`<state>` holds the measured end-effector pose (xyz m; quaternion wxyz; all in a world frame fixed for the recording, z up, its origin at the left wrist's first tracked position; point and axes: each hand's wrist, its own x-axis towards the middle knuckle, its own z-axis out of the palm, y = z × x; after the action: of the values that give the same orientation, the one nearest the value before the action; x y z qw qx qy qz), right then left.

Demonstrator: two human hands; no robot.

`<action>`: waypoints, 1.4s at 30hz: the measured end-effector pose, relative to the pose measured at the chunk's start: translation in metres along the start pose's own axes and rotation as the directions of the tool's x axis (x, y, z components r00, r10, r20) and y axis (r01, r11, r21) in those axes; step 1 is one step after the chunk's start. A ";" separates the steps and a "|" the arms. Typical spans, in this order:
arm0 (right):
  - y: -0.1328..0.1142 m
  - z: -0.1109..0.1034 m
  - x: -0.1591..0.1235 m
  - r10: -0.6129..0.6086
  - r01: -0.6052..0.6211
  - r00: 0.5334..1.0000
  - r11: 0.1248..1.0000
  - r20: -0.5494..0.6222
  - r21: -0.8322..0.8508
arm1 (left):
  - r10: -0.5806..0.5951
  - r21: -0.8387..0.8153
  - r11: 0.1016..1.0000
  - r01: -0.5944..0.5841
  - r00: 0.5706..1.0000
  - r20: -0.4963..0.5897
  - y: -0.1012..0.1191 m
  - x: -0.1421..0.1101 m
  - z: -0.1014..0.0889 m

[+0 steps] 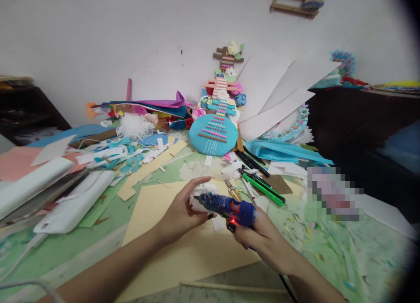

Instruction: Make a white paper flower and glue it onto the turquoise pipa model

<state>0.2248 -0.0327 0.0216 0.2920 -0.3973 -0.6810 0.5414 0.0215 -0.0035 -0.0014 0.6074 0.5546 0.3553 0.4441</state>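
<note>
My right hand (262, 239) is closed round a blue glue gun (226, 206) with a small red light glowing on its side. The gun's nozzle points left, against or very near a crumpled white paper piece (201, 190). That paper, perhaps a paper flower, is held by the curled fingers of my left hand (180, 211); the gun hides part of it. Below both hands lies a cream sheet of card (157, 246). A small white paper strip (217, 223) rests on the card just under the gun.
A blue paper lute-like instrument (213, 134) leans at the back wall. Right of centre lie a green cutter (264, 189), gold-handled scissors (232, 190) and black pens (251, 160). White power banks or similar devices (75, 202) and paper scraps (131, 156) crowd the left. A cord trails from the gun.
</note>
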 end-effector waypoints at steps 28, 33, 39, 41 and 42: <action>-0.009 -0.017 -0.012 -0.311 0.224 0.929 0.904 -0.199 -0.365 | 0.008 -0.003 1.000 -0.008 1.000 -0.020 0.002 0.002 -0.007; -0.004 -0.019 -0.012 -0.383 0.278 0.882 0.894 -0.276 -0.352 | -0.011 0.023 1.000 0.012 0.999 -0.043 0.002 0.003 -0.007; -0.002 -0.018 -0.015 -0.434 0.309 0.847 0.872 -0.306 -0.381 | -0.016 0.037 0.999 0.018 0.998 -0.055 0.003 0.002 -0.008; -0.004 -0.019 -0.015 -0.438 0.295 0.847 0.859 -0.301 -0.418 | -0.016 0.041 0.999 0.018 0.998 -0.057 0.003 0.002 -0.009; -0.006 -0.019 -0.015 -0.441 0.292 0.848 0.852 -0.295 -0.434 | -0.014 0.041 0.999 0.016 0.998 -0.060 0.002 0.002 -0.009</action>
<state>0.2469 -0.0366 0.0323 0.4381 -0.4036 -0.7646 0.2461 0.0138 0.0013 0.0000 0.5882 0.5510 0.3865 0.4484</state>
